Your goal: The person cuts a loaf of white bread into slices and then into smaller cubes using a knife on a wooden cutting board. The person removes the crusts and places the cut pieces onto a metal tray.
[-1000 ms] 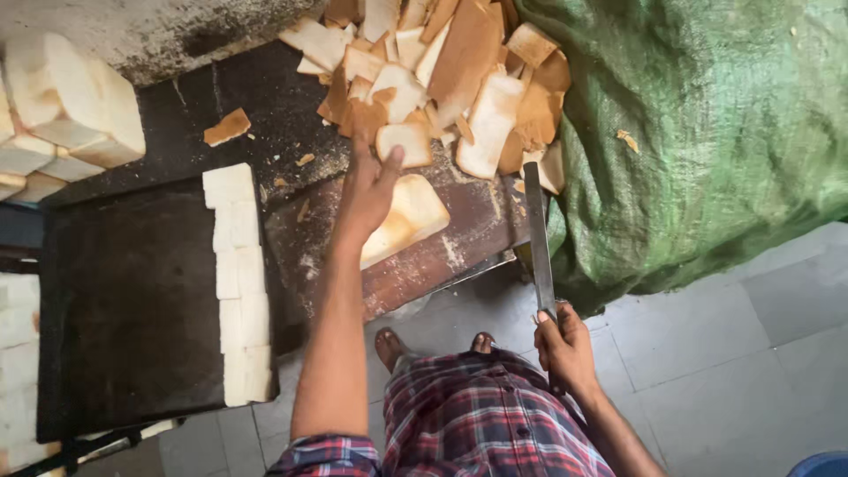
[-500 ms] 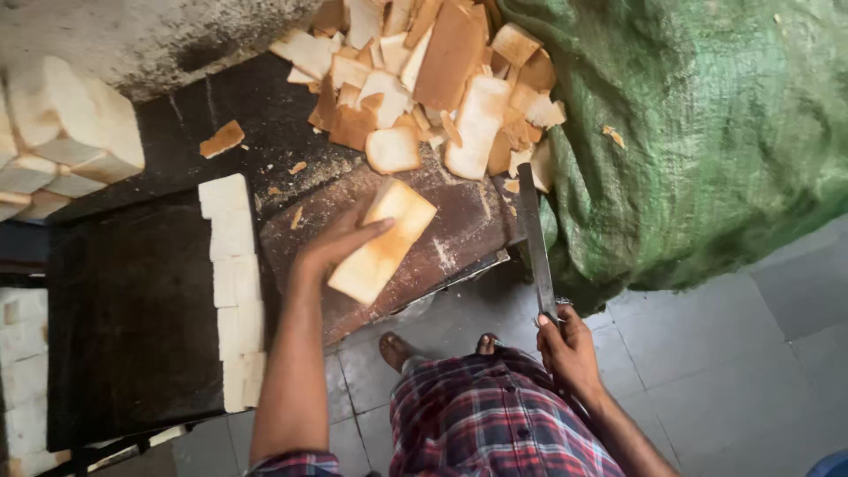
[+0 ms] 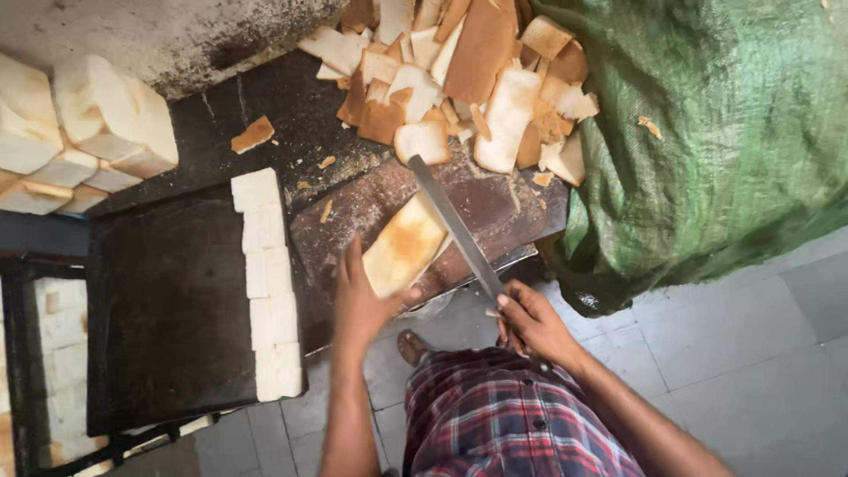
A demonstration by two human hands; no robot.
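On the dark board (image 3: 495, 208), the left hand (image 3: 362, 305) is pressing flat on the bread loaf (image 3: 405, 246), fingers spread. The loaf is lying slanted. The right hand (image 3: 530, 322) is gripping the long knife (image 3: 455, 228), its blade lying along the loaf's right side.

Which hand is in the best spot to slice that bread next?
Probably the right hand: it grips the long steel knife, whose blade lies across the pale rectangular bread loaf. The left hand rests against the loaf's near end, steadying it on the dark wooden board.
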